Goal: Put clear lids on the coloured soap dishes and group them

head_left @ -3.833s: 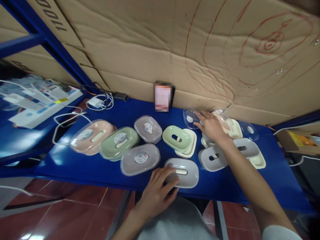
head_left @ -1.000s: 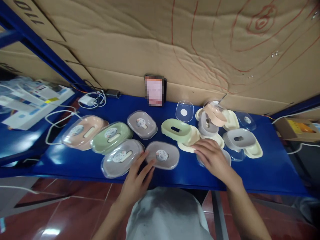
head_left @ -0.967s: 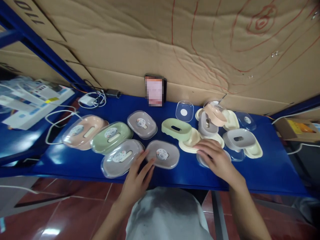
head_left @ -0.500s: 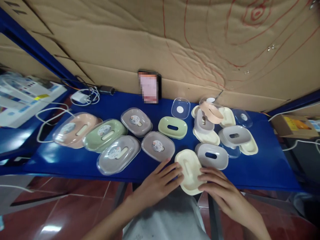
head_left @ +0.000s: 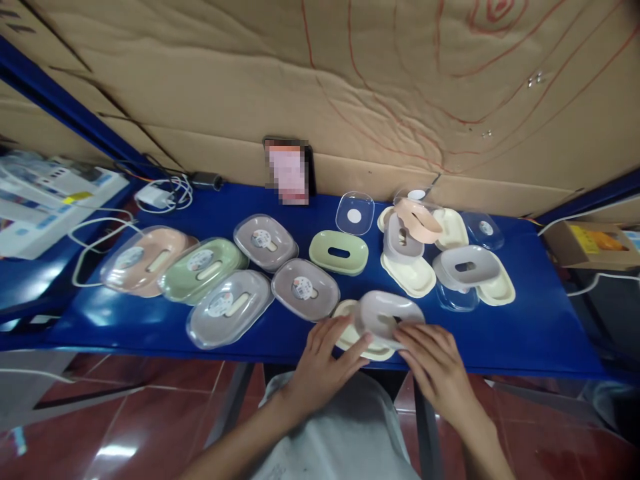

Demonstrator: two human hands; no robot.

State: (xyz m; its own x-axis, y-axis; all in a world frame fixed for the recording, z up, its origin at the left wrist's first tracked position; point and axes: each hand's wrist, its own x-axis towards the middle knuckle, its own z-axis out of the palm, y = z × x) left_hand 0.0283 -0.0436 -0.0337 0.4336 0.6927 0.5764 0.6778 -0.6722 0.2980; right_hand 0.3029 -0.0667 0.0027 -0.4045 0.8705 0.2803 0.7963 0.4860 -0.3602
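At the front edge of the table, my left hand (head_left: 325, 357) grips the near-left side of a cream soap dish base (head_left: 345, 341), with its fingertips on the rim. My right hand (head_left: 437, 357) is closed on the right end of a grey slotted soap dish tray (head_left: 383, 308). The grey tray is slightly tilted and overlaps the right part of the cream base. Whether it is seated in the base I cannot tell. Just left of the hands lies a grey soap dish with a clear lid (head_left: 306, 290).
Several lidded soap dishes (head_left: 227, 307) stand on the left. A green slotted tray (head_left: 339, 252) sits mid-table. To the right are a peach ring-like part (head_left: 420, 221), a grey tray (head_left: 466, 267), cream bases (head_left: 409, 275) and clear lids (head_left: 355, 212). A phone (head_left: 290, 170) leans against the cardboard.
My right hand has taken the grey slotted tray from the right and moved it left over the cream base. The cream base has been lowered to the table edge, with my left hand still on it.
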